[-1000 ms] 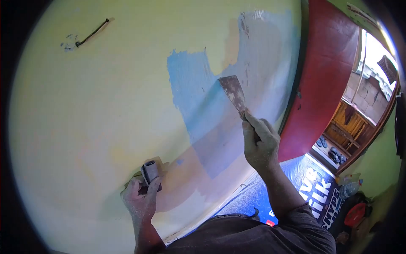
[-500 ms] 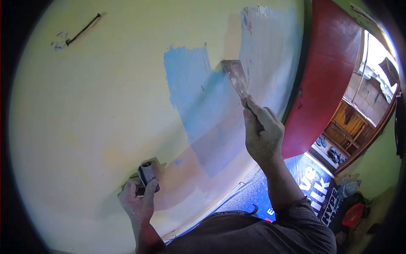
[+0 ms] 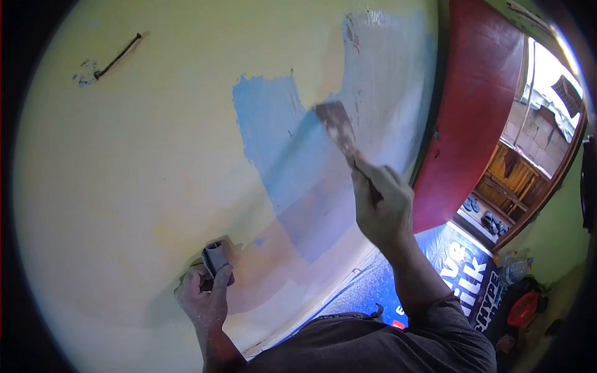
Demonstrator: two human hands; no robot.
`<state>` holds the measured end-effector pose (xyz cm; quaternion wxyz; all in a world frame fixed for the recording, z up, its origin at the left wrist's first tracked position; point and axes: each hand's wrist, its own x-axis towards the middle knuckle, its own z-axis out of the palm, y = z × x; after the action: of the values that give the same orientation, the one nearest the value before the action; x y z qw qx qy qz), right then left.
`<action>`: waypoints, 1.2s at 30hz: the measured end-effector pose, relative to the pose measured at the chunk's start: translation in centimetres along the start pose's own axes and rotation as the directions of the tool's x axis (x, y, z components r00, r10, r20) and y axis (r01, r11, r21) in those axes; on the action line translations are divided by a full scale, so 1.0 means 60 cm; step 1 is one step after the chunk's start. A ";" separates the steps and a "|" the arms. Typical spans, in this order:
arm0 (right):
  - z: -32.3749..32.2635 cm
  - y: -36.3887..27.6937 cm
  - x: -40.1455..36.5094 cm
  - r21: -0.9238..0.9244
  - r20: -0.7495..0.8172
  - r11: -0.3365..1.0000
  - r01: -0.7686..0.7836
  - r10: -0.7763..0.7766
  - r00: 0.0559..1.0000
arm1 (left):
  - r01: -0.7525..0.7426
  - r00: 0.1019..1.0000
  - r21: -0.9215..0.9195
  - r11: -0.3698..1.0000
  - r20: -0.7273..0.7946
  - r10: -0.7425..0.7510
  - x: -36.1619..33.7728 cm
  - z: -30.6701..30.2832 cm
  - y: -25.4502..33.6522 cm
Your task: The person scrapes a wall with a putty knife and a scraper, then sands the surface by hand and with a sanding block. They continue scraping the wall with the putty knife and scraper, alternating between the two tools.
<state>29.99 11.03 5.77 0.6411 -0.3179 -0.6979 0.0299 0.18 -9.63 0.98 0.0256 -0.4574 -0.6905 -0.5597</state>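
My right hand [image 3: 385,205] is closed round the handle of a putty knife [image 3: 336,129]. Its broad, worn blade points up and left, over the edge between the blue patch [image 3: 264,115] and the pale yellow-green painted wall [image 3: 155,149]. The blade is a little blurred. Lower left, my left hand [image 3: 205,295] grips a rolled piece of grey sandpaper [image 3: 216,256] between thumb and fingers, close to the wall. Pale dust covers both hands. A second, greyer bare patch [image 3: 388,81] lies right of the blade.
A bent nail [image 3: 118,57] sticks out of the wall at upper left. To the right stands a red door [image 3: 469,105], beside an open doorway with shoes [image 3: 493,222]. A printed blue tarp [image 3: 423,273] covers the floor, with a plastic bottle [image 3: 516,271] beyond it.
The putty knife has moved slightly down and left across the wall. My left hand keeps its hold on the sandpaper. The whole view has shifted a little.
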 end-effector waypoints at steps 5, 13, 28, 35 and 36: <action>-0.008 -0.014 0.035 0.019 0.007 0.996 -0.088 0.087 0.996 | -0.011 1.000 -0.059 0.998 0.003 0.011 -0.001 0.003 -0.005; -0.042 -0.036 0.042 -0.011 0.060 0.989 -0.150 0.150 0.987 | 0.074 0.997 -0.109 0.991 0.011 -0.073 0.002 0.008 -0.002; -0.012 -0.021 0.007 -0.071 0.013 0.997 -0.038 0.039 0.999 | -0.023 1.000 -0.042 0.999 0.005 0.023 0.004 0.005 0.004; -0.025 -0.032 0.045 -0.073 0.060 0.992 -0.105 0.110 0.992 | -0.024 1.000 -0.069 0.997 0.012 0.025 0.001 0.004 0.005; -0.019 -0.030 0.033 -0.069 0.042 0.995 -0.074 0.077 0.996 | -0.029 1.000 -0.059 0.998 0.005 0.029 0.000 0.005 0.003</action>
<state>30.34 10.15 8.49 0.6127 -0.3648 -0.7001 0.0379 0.44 -9.38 1.02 0.0184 -0.4694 -0.6673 -0.5780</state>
